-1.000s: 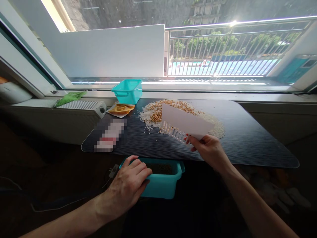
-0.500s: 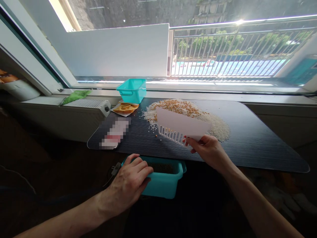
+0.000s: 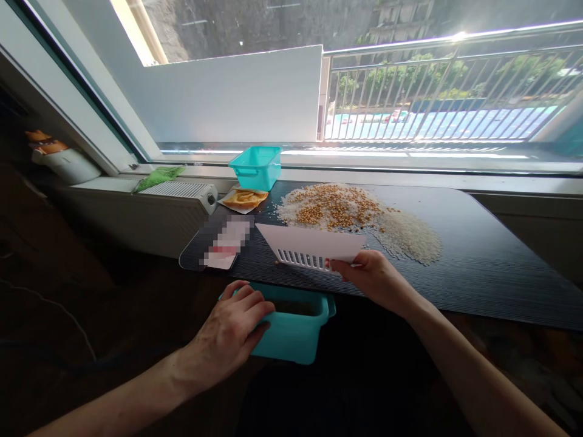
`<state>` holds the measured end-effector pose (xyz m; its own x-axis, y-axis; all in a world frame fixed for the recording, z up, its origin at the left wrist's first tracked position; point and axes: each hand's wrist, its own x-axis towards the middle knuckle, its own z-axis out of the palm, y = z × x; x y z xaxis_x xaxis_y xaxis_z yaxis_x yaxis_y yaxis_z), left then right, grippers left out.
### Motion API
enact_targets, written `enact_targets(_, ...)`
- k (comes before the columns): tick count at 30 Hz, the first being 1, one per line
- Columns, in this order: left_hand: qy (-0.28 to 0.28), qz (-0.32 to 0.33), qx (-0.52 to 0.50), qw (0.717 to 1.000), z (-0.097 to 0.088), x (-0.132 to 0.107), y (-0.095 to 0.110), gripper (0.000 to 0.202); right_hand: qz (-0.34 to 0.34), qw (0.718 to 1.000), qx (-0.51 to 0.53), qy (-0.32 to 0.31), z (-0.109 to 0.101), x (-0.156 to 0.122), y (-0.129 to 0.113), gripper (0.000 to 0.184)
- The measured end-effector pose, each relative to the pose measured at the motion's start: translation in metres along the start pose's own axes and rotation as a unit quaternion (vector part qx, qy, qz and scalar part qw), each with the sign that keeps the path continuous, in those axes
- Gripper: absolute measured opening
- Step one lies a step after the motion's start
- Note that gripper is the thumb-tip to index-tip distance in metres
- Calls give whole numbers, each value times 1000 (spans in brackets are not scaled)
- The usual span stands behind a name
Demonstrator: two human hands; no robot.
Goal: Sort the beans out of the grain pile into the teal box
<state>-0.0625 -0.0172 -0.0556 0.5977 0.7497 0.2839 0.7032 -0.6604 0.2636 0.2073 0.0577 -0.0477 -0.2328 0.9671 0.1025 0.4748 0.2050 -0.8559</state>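
My left hand (image 3: 239,318) is closed over the left end of a turquoise plastic bin (image 3: 294,337), held just below the table's front edge. Dark loose material shows inside, too shadowed to name. Between the fingers and thumb of my right hand (image 3: 376,276) is a white slotted scoop (image 3: 314,241), gripped at its right end. It is tilted over the front of the table, its row of slots facing me. Behind the scoop spreads a pile of white grains mixed with yellow kernels (image 3: 334,203); paler grains (image 3: 412,237) lie on its right side.
A second turquoise bin (image 3: 257,167) stands at the back of the dark table (image 3: 483,255). Near it lies a yellow-orange item on white paper (image 3: 243,199), with a blurred flat object (image 3: 228,243) in front. A radiator (image 3: 182,197) carries a green cloth (image 3: 159,178) and a white figurine (image 3: 68,161).
My right hand has moved the scoop left and toward me, off the grain pile to the table's front edge. My left hand stays on the bin. The view has shifted slightly.
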Motion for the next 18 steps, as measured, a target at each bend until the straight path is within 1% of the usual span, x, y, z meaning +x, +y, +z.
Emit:
enact_targets(2, -1, 1, 7, 1000, -3, -2, -2, 15, -2, 1000, 17, -1, 3, 3, -5, 30)
enact_targets(5, -9, -9, 19, 1000, -7, -9, -6, 15, -8, 999, 44, -7, 15, 9, -7, 30)
enact_targets(7, -11, -20, 25, 999, -9, -13, -9, 15, -16, 997, 64, -33, 25, 8, -8, 29)
enact_targets(9, -9, -25, 31, 999, -11, -17, -11, 15, -17, 993, 88, -76, 30, 2, -10, 27)
enact_targets(11, -8, -23, 34, 999, -11, -19, -12, 16, -9, 987, 110, -118, 26, -8, -12, 27)
enact_targets(12, -10, -23, 32, 999, -11, -18, -11, 16, -5, 986, 113, -125, 22, -13, -13, 27)
enact_targets(13, -11, -21, 27, 999, -11, -17, -10, 16, 0, 987, 113, -115, 15, -18, -12, 27)
enact_targets(14, -12, -18, 20, 1000, -10, -15, -8, 16, 9, 990, 106, -89, 7, -21, -10, 27)
enact_targets(16, -10, -10, 1, 1000, -8, -9, -2, 15, 34, 996, 84, 14, -11, -23, -4, 28)
enact_targets(17, -9, -4, -10, 1000, -6, -5, 1, 15, 48, 994, 75, 67, -20, -23, 0, 29)
enact_targets(18, -9, 2, -19, 1000, -5, -1, 4, 15, 61, 990, 69, 105, -29, -23, 4, 29)
